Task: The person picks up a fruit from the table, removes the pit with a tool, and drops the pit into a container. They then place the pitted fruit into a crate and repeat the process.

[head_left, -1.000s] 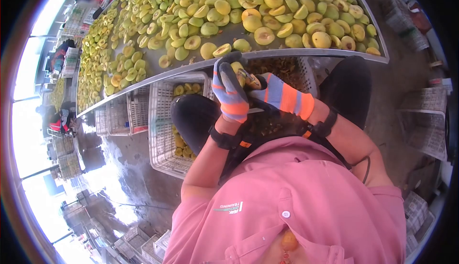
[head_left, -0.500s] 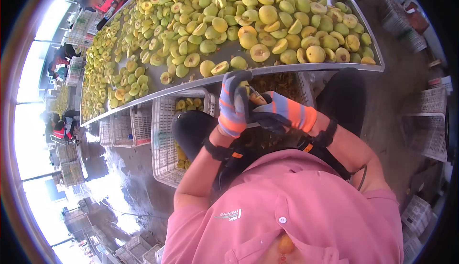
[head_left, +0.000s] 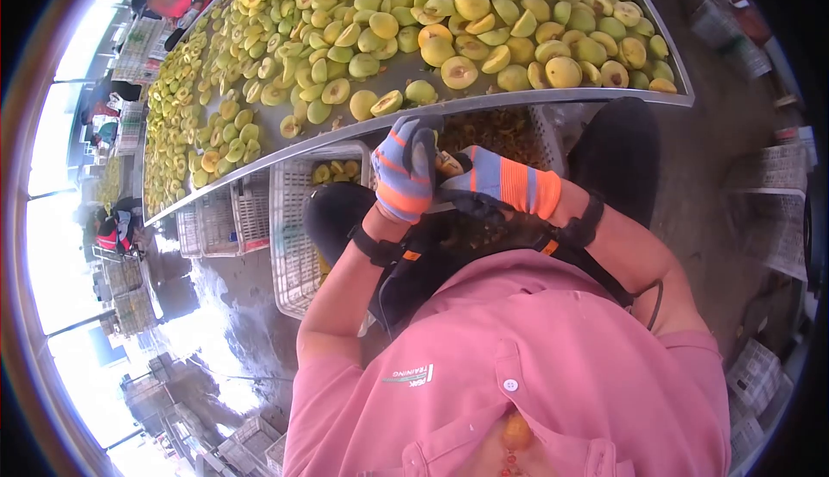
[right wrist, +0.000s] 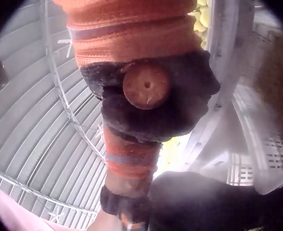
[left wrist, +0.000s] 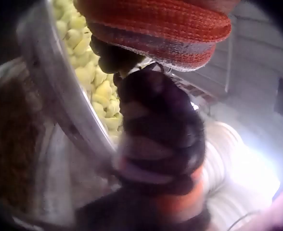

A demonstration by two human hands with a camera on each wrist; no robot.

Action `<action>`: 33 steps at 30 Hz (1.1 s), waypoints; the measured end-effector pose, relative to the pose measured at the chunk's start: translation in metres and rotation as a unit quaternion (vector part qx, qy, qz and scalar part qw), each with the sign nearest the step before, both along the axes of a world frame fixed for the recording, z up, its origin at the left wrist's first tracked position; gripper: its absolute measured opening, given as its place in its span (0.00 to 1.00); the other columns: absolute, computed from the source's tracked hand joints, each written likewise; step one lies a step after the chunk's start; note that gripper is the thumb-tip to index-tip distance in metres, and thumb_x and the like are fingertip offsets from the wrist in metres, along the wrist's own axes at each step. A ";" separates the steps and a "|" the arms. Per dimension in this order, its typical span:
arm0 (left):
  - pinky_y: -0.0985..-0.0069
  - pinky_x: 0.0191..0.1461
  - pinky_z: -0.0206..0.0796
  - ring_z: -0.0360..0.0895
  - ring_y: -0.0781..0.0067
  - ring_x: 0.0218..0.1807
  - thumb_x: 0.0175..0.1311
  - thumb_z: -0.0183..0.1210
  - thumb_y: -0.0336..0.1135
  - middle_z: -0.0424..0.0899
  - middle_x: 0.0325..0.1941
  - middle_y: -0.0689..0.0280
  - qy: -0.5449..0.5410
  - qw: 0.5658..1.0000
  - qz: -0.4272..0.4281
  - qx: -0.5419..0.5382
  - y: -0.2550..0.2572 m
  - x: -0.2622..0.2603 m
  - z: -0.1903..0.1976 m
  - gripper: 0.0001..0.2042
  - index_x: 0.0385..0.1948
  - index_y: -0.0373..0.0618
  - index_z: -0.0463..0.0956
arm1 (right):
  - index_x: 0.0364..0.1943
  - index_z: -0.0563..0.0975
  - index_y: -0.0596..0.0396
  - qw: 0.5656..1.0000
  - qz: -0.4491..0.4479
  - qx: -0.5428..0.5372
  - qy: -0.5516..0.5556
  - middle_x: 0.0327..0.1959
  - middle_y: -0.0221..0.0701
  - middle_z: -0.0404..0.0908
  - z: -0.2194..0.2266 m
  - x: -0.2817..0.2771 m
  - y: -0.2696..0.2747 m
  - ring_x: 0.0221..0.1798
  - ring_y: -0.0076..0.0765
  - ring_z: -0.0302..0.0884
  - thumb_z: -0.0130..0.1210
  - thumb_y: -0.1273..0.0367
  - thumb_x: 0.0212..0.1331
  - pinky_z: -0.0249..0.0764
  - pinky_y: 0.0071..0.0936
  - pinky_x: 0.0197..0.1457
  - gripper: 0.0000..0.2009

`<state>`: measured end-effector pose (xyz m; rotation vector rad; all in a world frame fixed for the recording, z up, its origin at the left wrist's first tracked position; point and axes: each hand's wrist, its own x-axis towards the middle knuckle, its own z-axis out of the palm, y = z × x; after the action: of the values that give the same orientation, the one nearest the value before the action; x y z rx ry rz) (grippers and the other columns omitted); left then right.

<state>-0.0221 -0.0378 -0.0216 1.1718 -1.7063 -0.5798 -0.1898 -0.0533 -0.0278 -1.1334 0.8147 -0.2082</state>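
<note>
Both hands wear grey and orange gloves with dark palms and meet just off the table's near edge. My left hand curls round a fruit half, of which only an orange-brown patch shows between the gloves in the head view. In my right hand is a hand tool, gripped in the fist; its round brown handle end with a small central hole sticks out in the right wrist view. The tool's working end is hidden by the gloves. Nearest on the table lies a cut green fruit half.
A metal-rimmed table carries a wide heap of halved yellow-green stone fruit. Below its edge stand a white crate with fruit halves at the left knee and a container of brown scraps. More crates stand further left.
The hands stay together and have shifted slightly left in the head view. The yellow-green fruit side seen earlier in the left hand is now mostly covered by the gloves.
</note>
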 end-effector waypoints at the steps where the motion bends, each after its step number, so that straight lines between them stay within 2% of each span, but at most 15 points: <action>1: 0.74 0.45 0.69 0.78 0.67 0.39 0.68 0.46 0.33 0.81 0.38 0.59 -0.025 0.999 -0.010 -0.024 0.000 0.001 0.004 0.12 0.42 0.36 0.76 | 0.31 0.79 0.56 1.000 0.000 -0.030 -0.005 0.21 0.26 0.76 -0.003 0.000 0.001 0.19 0.20 0.68 0.58 0.65 0.53 0.63 0.22 0.19 0.09; 5: 0.76 0.44 0.69 0.77 0.73 0.39 0.69 0.46 0.33 0.82 0.38 0.61 -0.058 0.997 -0.002 -0.047 -0.004 0.007 -0.005 0.12 0.41 0.36 0.77 | 0.35 0.80 0.57 0.988 -0.019 -0.144 -0.047 0.23 0.28 0.78 -0.009 0.006 -0.002 0.22 0.22 0.70 0.59 0.65 0.52 0.67 0.24 0.24 0.11; 8: 0.78 0.42 0.69 0.78 0.74 0.38 0.69 0.45 0.32 0.82 0.36 0.63 0.109 0.981 -0.015 0.162 0.001 0.003 -0.011 0.12 0.41 0.37 0.77 | 0.37 0.80 0.59 0.990 0.006 -0.139 0.019 0.24 0.29 0.79 0.015 -0.001 -0.005 0.26 0.21 0.72 0.61 0.62 0.49 0.69 0.26 0.29 0.15; 10: 0.79 0.38 0.68 0.76 0.77 0.33 0.70 0.45 0.33 0.81 0.32 0.64 0.121 0.973 -0.023 0.194 0.002 0.001 -0.004 0.12 0.38 0.37 0.77 | 0.38 0.80 0.59 0.991 0.054 -0.093 0.075 0.24 0.30 0.79 0.023 -0.004 -0.010 0.26 0.21 0.72 0.63 0.61 0.47 0.69 0.25 0.28 0.17; 14: 0.78 0.32 0.65 0.73 0.80 0.28 0.69 0.48 0.33 0.79 0.27 0.65 0.151 0.951 -0.015 0.268 -0.005 -0.001 0.000 0.10 0.36 0.37 0.77 | 0.38 0.79 0.56 0.992 0.113 -0.061 0.015 0.21 0.24 0.77 -0.015 -0.006 -0.018 0.23 0.18 0.72 0.58 0.65 0.56 0.69 0.20 0.26 0.10; 16: 0.77 0.32 0.66 0.73 0.80 0.28 0.69 0.48 0.33 0.79 0.27 0.65 0.114 0.952 -0.025 0.284 -0.004 0.000 -0.001 0.11 0.35 0.37 0.77 | 0.37 0.80 0.56 0.980 0.125 -0.074 -0.139 0.22 0.24 0.77 -0.025 -0.014 -0.013 0.22 0.18 0.73 0.60 0.65 0.56 0.68 0.18 0.23 0.10; 19: 0.78 0.37 0.68 0.75 0.79 0.31 0.71 0.46 0.39 0.79 0.27 0.65 0.032 0.977 -0.091 0.190 0.001 -0.003 0.020 0.15 0.35 0.37 0.78 | 0.33 0.78 0.55 0.959 0.119 0.184 -0.178 0.15 0.21 0.68 -0.009 -0.019 -0.002 0.14 0.14 0.63 0.57 0.64 0.59 0.57 0.16 0.15 0.08; 21: 0.78 0.38 0.69 0.77 0.76 0.30 0.72 0.45 0.41 0.80 0.27 0.63 0.140 0.956 -0.121 0.226 0.004 -0.007 0.018 0.17 0.36 0.37 0.78 | 0.32 0.75 0.54 0.898 0.102 0.324 -0.279 0.14 0.19 0.64 -0.007 -0.021 0.008 0.13 0.14 0.59 0.55 0.65 0.61 0.54 0.15 0.14 0.07; 22: 0.77 0.39 0.70 0.77 0.75 0.31 0.71 0.47 0.40 0.80 0.28 0.62 0.108 0.973 -0.118 0.164 0.003 -0.010 0.018 0.15 0.36 0.37 0.77 | 0.32 0.74 0.53 0.856 0.094 0.390 -0.325 0.14 0.18 0.61 -0.008 -0.019 0.012 0.12 0.14 0.57 0.54 0.65 0.61 0.53 0.15 0.14 0.07; 24: 0.75 0.39 0.71 0.78 0.73 0.32 0.68 0.51 0.37 0.82 0.31 0.59 0.038 0.992 -0.115 0.038 -0.001 -0.013 0.020 0.12 0.35 0.36 0.77 | 0.32 0.73 0.53 0.846 0.039 0.384 -0.368 0.14 0.18 0.60 -0.014 -0.015 0.022 0.12 0.14 0.56 0.52 0.65 0.63 0.52 0.15 0.13 0.07; 26: 0.74 0.44 0.71 0.79 0.70 0.35 0.65 0.54 0.33 0.83 0.34 0.58 0.179 0.967 -0.030 0.182 0.003 -0.010 0.011 0.09 0.37 0.36 0.77 | 0.33 0.73 0.53 0.809 0.016 0.426 -0.405 0.15 0.19 0.62 -0.035 -0.013 0.018 0.13 0.16 0.59 0.52 0.67 0.63 0.55 0.17 0.15 0.05; 27: 0.74 0.45 0.70 0.79 0.70 0.37 0.65 0.55 0.32 0.83 0.35 0.57 0.105 0.982 0.035 0.154 0.004 -0.003 0.011 0.09 0.38 0.36 0.77 | 0.35 0.74 0.53 0.776 0.022 0.474 -0.416 0.15 0.20 0.65 -0.059 -0.017 0.005 0.14 0.18 0.61 0.52 0.68 0.62 0.57 0.20 0.17 0.05; 29: 0.73 0.48 0.70 0.79 0.67 0.40 0.65 0.54 0.32 0.83 0.37 0.56 0.000 0.978 0.178 0.105 0.007 0.026 0.000 0.10 0.40 0.36 0.77 | 0.35 0.75 0.51 0.907 -0.130 0.332 -0.226 0.15 0.20 0.67 -0.068 -0.018 -0.006 0.16 0.20 0.64 0.55 0.67 0.60 0.60 0.22 0.19 0.04; 32: 0.71 0.50 0.69 0.80 0.62 0.44 0.65 0.54 0.34 0.83 0.41 0.55 -0.055 0.944 0.311 0.098 0.018 0.095 0.009 0.12 0.45 0.38 0.77 | 0.25 0.74 0.49 0.941 -0.265 0.212 0.013 0.16 0.24 0.69 -0.123 -0.003 -0.011 0.12 0.22 0.63 0.57 0.63 0.59 0.58 0.24 0.13 0.09; 33: 0.73 0.50 0.69 0.79 0.65 0.44 0.66 0.53 0.33 0.83 0.42 0.57 -0.046 0.934 0.340 0.103 0.021 0.127 0.002 0.12 0.46 0.37 0.76 | 0.23 0.73 0.48 0.935 -0.251 0.247 -0.044 0.17 0.24 0.72 -0.135 -0.002 -0.013 0.13 0.23 0.64 0.60 0.64 0.56 0.58 0.24 0.13 0.09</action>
<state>0.1052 -0.0167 -0.0194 1.8476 -1.2054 -0.2710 -0.1923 -0.0668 -0.1630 -0.4262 0.9979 -0.4475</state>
